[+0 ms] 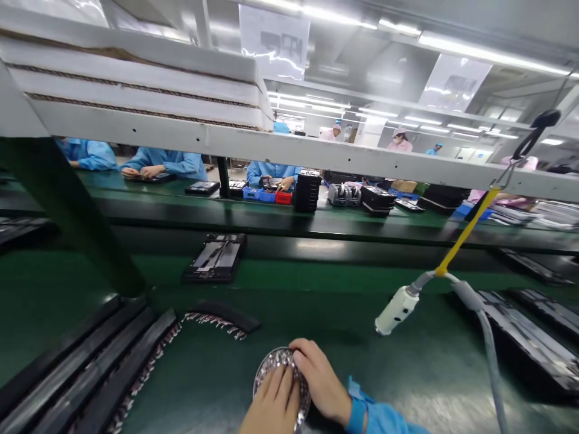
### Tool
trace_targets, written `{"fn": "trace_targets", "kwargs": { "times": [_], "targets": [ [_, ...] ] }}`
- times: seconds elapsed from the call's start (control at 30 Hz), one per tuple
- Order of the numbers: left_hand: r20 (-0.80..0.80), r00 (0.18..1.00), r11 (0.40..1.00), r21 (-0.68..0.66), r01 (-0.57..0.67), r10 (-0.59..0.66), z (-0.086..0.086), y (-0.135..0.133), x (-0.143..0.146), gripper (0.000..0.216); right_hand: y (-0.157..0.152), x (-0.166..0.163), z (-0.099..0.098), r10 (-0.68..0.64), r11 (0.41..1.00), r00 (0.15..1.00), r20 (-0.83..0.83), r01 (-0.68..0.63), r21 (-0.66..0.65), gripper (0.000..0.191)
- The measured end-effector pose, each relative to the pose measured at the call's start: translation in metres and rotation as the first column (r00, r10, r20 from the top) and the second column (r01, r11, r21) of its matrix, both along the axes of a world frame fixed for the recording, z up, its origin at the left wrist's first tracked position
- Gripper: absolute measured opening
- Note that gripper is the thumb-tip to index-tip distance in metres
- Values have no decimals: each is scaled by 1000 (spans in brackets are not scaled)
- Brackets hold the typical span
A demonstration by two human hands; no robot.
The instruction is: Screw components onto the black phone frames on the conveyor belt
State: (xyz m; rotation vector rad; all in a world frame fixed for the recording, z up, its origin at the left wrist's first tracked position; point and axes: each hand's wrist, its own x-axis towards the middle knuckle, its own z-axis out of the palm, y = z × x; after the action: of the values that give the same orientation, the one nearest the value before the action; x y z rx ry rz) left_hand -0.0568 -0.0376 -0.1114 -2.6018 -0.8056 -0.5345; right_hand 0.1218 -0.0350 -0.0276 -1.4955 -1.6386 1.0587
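A round shallow dish filled with small shiny metal parts sits on the green bench near the bottom middle. The parts are too small to name. Over the dish lies my left hand, its fingers stretched out onto the parts; whether it pinches any does not show. My right hand, in a blue sleeve with a blue wrist band, curls its fingers round the dish's right rim. Left of the dish rests a curved black strip with thin red and white wires along its edge.
Several long black strips with wires lie at the left by a green post. A white power screwdriver hangs from a yellow strap. Black device housings lie behind and right. Co-workers sit beyond the white shelf beam.
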Motion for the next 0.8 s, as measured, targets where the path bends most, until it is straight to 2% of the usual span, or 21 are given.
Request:
{"fn": "trace_targets", "kwargs": {
  "times": [0.1, 0.17, 0.27, 0.37, 0.43, 0.53, 0.63, 0.73, 0.8],
  "targets": [
    [-11, 998, 997, -51, 55, -56, -2, 6, 8, 55, 13, -5, 7, 117, 993, 993, 5, -117, 18, 52],
    [16, 999, 994, -106, 33, -32, 4, 15, 8, 66, 20, -9, 10, 146, 989, 989, -5, -145, 29, 53],
    [23, 999, 996, -87, -30, 32, 7, 21, 2, 75, 16, -7, 6, 46, 998, 999, 2, -46, 34, 59],
    [8, 993, 993, -8, -120, 121, -3, 10, 1, 51, 3, 1, 0, -55, 998, 998, 24, 54, 24, 56],
    [-5, 989, 989, 10, -146, 146, -9, 1, 7, 47, -1, 5, -1, -63, 998, 997, 45, 62, 22, 51],
    [-45, 998, 999, -18, -46, 46, -4, 0, 17, 50, 9, 3, 6, 71, 997, 996, 62, -73, 29, 51],
    [-55, 995, 995, -72, 74, -78, 7, 19, 16, 61, 22, 0, 10, 183, 982, 981, 64, -185, 33, 55],
    [-8, 999, 994, -108, 35, -36, 5, 32, 6, 79, 19, 4, 3, 96, 995, 994, 60, -97, 13, 57],
    [2, 1000, 994, -104, 15, -14, 1, 26, 0, 76, 9, 9, -3, 22, 1000, 999, 50, -21, -11, 54]
  ]
}}
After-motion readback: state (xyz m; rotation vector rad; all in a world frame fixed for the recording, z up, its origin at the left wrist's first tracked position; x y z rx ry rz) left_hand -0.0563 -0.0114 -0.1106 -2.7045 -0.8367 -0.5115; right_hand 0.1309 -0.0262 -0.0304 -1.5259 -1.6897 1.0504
